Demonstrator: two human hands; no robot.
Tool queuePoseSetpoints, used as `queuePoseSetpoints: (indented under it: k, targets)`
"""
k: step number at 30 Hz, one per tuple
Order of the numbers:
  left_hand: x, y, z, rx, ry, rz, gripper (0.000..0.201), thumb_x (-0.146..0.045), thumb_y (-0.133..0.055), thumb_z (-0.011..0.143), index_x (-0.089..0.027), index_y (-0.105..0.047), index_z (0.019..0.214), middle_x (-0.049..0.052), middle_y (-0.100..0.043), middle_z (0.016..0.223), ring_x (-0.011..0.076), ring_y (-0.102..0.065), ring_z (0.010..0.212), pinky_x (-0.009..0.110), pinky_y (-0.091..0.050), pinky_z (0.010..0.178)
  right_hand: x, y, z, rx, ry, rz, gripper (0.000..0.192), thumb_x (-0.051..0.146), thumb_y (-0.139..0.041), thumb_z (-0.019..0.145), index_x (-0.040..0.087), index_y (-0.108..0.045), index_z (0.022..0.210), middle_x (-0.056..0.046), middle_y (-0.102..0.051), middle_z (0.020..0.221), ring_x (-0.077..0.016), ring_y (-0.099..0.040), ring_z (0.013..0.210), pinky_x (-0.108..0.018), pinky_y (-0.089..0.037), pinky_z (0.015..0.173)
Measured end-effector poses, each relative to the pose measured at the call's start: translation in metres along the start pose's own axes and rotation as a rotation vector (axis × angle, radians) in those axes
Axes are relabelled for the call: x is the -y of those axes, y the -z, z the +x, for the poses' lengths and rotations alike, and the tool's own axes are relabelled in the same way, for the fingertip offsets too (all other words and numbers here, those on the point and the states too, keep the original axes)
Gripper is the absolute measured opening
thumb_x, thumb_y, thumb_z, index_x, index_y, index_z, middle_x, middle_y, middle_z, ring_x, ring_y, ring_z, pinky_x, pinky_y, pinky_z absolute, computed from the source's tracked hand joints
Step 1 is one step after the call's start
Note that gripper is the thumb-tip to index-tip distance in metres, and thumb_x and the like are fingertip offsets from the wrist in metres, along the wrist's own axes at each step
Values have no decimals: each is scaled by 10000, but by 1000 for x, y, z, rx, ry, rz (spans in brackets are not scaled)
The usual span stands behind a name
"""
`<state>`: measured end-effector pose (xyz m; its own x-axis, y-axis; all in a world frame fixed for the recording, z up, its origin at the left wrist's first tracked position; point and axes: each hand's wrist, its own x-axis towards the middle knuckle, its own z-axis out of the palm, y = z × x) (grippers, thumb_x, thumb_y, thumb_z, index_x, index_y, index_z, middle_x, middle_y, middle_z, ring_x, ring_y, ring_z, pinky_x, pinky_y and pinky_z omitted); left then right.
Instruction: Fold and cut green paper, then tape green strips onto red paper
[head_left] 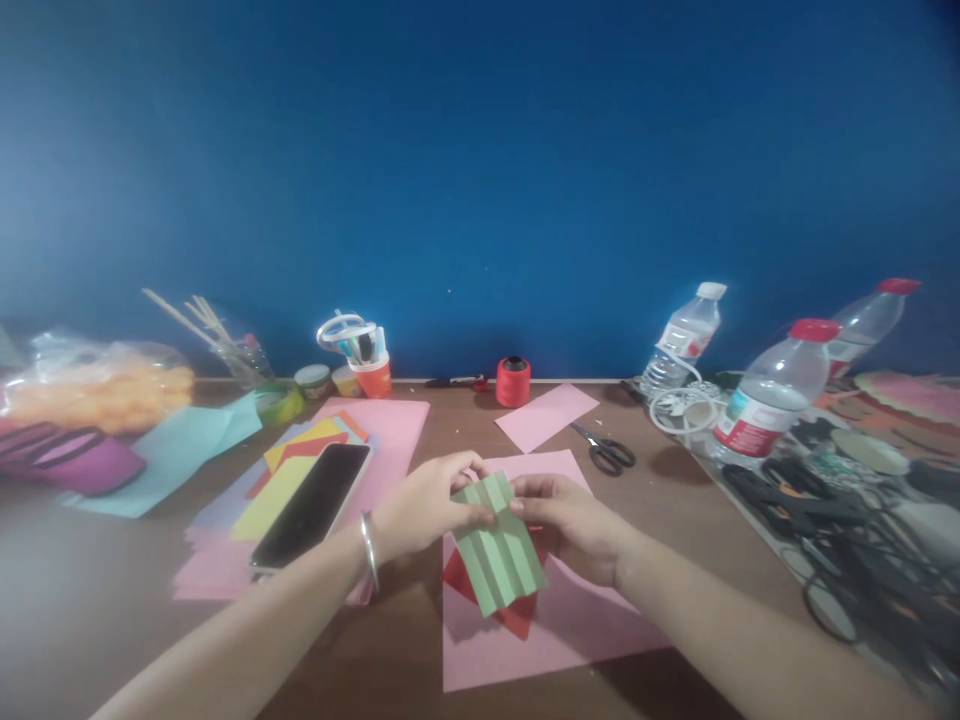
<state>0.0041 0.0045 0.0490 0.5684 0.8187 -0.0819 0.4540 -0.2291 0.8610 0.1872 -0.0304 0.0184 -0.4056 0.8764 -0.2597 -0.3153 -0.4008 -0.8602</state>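
Nothing legible anywhere: red-and-white labels on the water bottles [772, 395] too blurred to read, phone [313, 505] screen dark and blank.

You're facing a deep blue wall [480, 150], plain, w/ a pale strip along its base. Below it a brown wood surface [97, 610] runs left to right. Light's dim & even, w/ soft shadows on the wood.

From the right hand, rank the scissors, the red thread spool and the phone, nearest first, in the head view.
From the right hand:
1. Scissors, just beyond it to the right.
2. Red thread spool, farther back by the wall.
3. Phone, left, past the left hand.
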Motion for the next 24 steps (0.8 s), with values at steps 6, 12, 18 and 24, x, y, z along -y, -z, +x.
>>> queuePoseSetpoints:
  k: [6,12,18,24]
  targets:
    - [0,6,2,-81,-33,18,221,-234,-652,640,-197,-590,849,5,-630,768,169,-588,713,251,-440,591,1,0,2,-110,102,-137,215,310,-699,645,152,-576,723,-12,-622,707,-133,-577,626,-254,-449,551]
    - [6,-5,4,-329,17,-533,377,-301,-637,703,-220,-500,1045,-26,-587,732,103,-560,604,201,-422,514,-1,2,6,-273,217,-68,238,305,-705,637,164,-514,656,20,-551,665,-92,-511,544,-212,-400,466]
    - [10,-34,1,-61,86,-776,314,-385,-628,710,-132,-622,896,95,-679,817,215,-642,714,336,-493,677,-1,7,7,-349,305,-8,236,353,-700,632,164,-571,690,13,-574,665,-108,-537,535,-261,-457,522]
    - [32,-37,7,-322,73,-394,308,-427,-643,678,-136,-646,779,61,-688,729,205,-635,658,291,-489,576,0,17,9,-436,402,-243,214,341,-686,643,145,-602,665,5,-577,614,-110,-512,529,-261,-437,528]
